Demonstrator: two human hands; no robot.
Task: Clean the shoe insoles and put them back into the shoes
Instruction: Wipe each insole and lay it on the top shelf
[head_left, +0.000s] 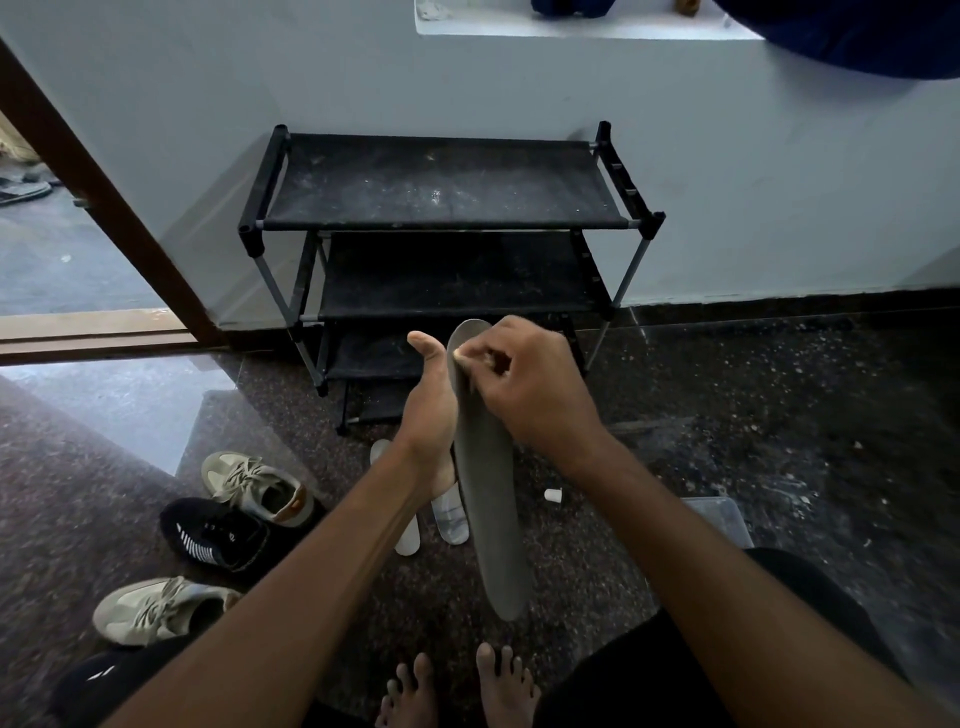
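Note:
I hold a long grey insole (493, 519) upright in front of me, its top near the shoe rack's lower shelf. My left hand (431, 415) holds it from the left and behind; the thumb sticks up and the fingers are hidden behind the insole. At the insole's upper part, my right hand (530, 389) pinches the edge with curled fingers. Two pale insoles (452, 517) (408, 540) lie on the floor below my hands. To the left stand a beige sneaker (260, 488), a black sneaker (218, 538) and a second beige sneaker (156, 610).
A black three-tier shoe rack (441, 208) stands against the wall ahead. A small white cap (553, 495) and a clear plastic container (724, 519) lie on the speckled floor to the right. A brown door frame (104, 208) is at the left. My bare feet (457, 691) are at the bottom.

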